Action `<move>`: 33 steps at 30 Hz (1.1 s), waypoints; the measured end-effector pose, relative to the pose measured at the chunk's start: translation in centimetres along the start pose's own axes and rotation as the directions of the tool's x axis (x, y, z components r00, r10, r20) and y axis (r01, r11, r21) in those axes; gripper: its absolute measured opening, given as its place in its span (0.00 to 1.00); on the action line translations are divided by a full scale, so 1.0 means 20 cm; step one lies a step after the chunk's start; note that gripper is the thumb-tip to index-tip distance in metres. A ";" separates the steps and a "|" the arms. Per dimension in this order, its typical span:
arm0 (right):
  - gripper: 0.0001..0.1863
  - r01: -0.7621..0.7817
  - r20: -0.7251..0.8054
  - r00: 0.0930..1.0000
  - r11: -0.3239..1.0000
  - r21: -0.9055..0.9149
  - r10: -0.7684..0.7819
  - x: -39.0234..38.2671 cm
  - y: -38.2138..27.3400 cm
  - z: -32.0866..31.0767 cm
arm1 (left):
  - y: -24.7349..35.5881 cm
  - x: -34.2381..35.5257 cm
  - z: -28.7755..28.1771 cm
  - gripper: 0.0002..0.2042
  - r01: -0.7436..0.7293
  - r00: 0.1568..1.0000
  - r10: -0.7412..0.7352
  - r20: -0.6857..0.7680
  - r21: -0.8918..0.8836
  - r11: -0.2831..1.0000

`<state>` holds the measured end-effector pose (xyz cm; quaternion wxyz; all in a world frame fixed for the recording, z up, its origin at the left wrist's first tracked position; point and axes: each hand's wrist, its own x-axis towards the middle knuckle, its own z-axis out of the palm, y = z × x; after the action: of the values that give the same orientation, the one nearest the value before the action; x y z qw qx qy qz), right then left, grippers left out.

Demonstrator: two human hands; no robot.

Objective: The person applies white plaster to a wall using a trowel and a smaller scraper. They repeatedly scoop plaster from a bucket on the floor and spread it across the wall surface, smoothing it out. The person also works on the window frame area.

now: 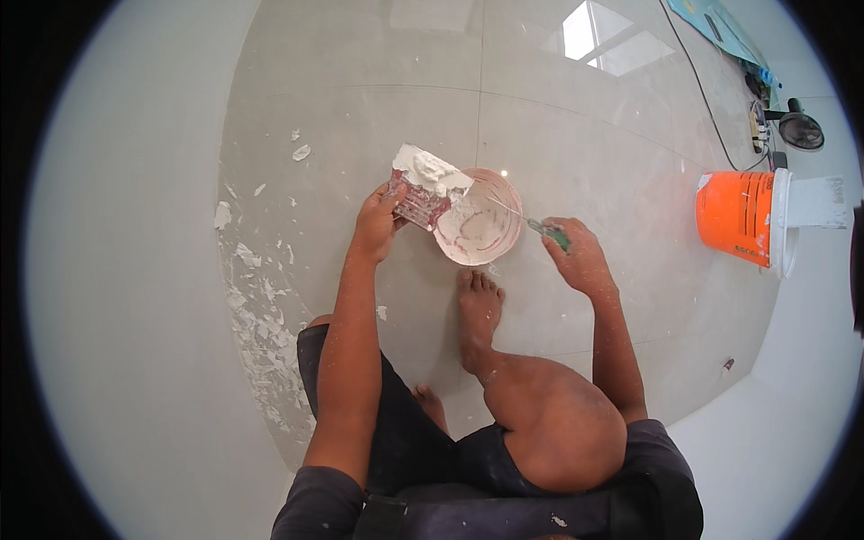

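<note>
My left hand (376,220) is closed around a reddish plastering trowel (418,202), holding it over the left rim of a bucket. A thick heap of white putty (427,166) lies on the trowel's flat face. The round bucket (480,247), its inside smeared with white and pink, stands on the floor in front of my bare foot. To its right, my right hand (576,256) grips a green-handled tool (551,234). This tool's slim metal end reaches over the bucket's right side; whether it is a blade seen edge-on I cannot tell.
An orange bucket (736,214) with a white rim lies by the right wall. Behind it are a dark round object (800,130) and a black cable (700,81). Dried white flakes (261,310) litter the tiles along the left wall.
</note>
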<state>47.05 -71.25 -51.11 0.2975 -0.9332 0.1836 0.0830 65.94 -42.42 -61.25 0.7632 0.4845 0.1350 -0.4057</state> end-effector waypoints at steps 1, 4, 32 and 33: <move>0.17 0.078 -0.024 0.996 0.989 -0.128 -0.082 0.02 -0.06 0.03 | -0.03 0.02 0.02 0.17 -0.017 1.000 0.015 -0.025 -0.071 0.997; 0.22 0.169 0.010 0.984 0.903 -0.395 -0.180 0.10 -0.24 0.19 | -0.10 0.05 0.10 0.21 -0.061 0.998 0.055 -0.043 -0.129 0.990; 0.15 0.263 0.099 0.963 0.796 -0.546 -0.250 0.07 -0.35 0.23 | -0.25 0.03 0.15 0.15 0.051 0.986 0.020 0.163 -0.417 0.907; 0.15 0.291 0.094 0.954 0.791 -0.538 -0.286 0.08 -0.35 0.25 | -0.25 0.03 0.15 0.15 0.056 0.987 0.011 0.159 -0.410 0.911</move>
<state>51.09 -63.59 -51.89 0.0291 -0.9956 0.0068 0.0891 62.08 -46.26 -63.26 0.8518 0.2770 0.1624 -0.4140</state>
